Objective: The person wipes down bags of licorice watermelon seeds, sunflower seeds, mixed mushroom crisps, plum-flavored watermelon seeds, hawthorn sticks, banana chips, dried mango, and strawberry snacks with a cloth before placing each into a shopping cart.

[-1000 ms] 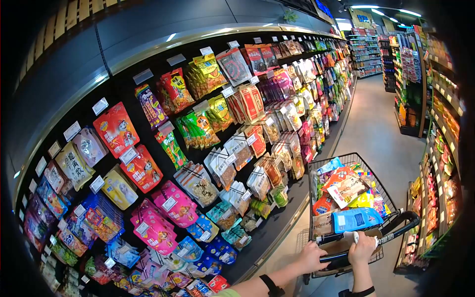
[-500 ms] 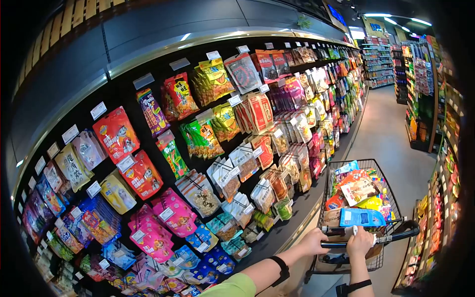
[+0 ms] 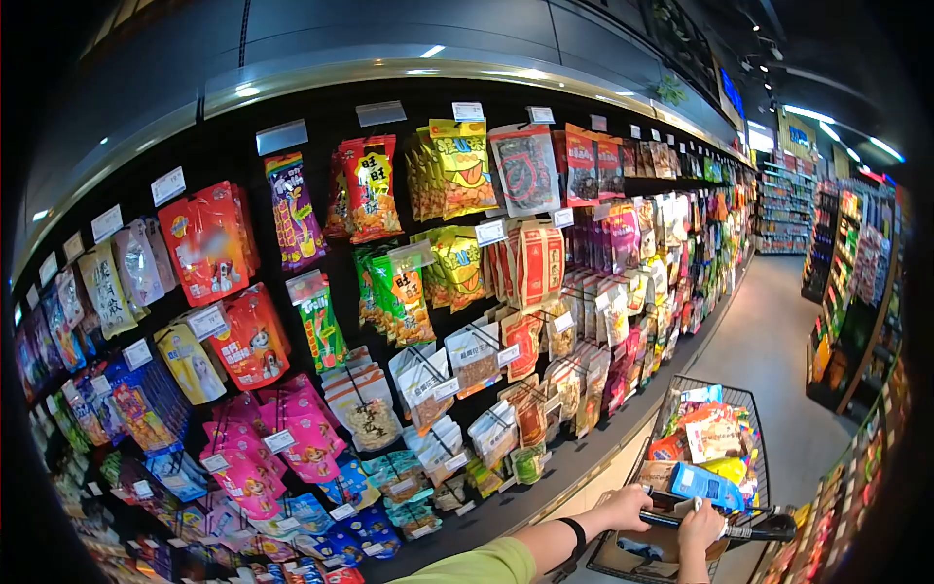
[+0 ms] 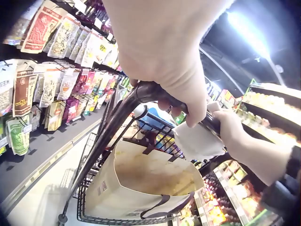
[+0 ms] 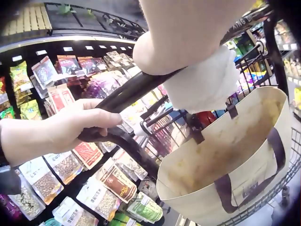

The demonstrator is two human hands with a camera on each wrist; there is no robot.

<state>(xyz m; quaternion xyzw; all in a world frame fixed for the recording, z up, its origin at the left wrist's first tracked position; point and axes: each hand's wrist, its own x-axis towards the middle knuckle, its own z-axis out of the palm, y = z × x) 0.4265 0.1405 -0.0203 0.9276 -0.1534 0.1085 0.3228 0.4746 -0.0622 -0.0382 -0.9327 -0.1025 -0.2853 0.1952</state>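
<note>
My left hand (image 3: 625, 508) grips the left end of the black handlebar (image 3: 764, 531) of a shopping cart (image 3: 754, 409). Further along the same bar, my right hand (image 3: 700, 528) curls round it, with a crumpled white tissue (image 5: 207, 87) hanging beneath the palm. Inside the wire basket, a blue snack bag (image 3: 702, 485) lies on top near the handle, and several colourful packets (image 3: 715, 430) are piled beyond it. Close under the handlebar, an open beige tote bag (image 4: 106, 186) with dark straps stands in the cart, its opening facing up.
Along the left runs a long wall of hanging snack packets (image 3: 462, 165) with price tags, above a dark base ledge (image 3: 574, 457). Lower shelves (image 3: 837, 496) of packaged goods line the right side. Between them the grey aisle floor (image 3: 769, 331) leads to far shelves (image 3: 786, 209).
The head view has turned toward the left, so the packets and cart appear further right and the cart lower. Both hands stay on the handlebar.
</note>
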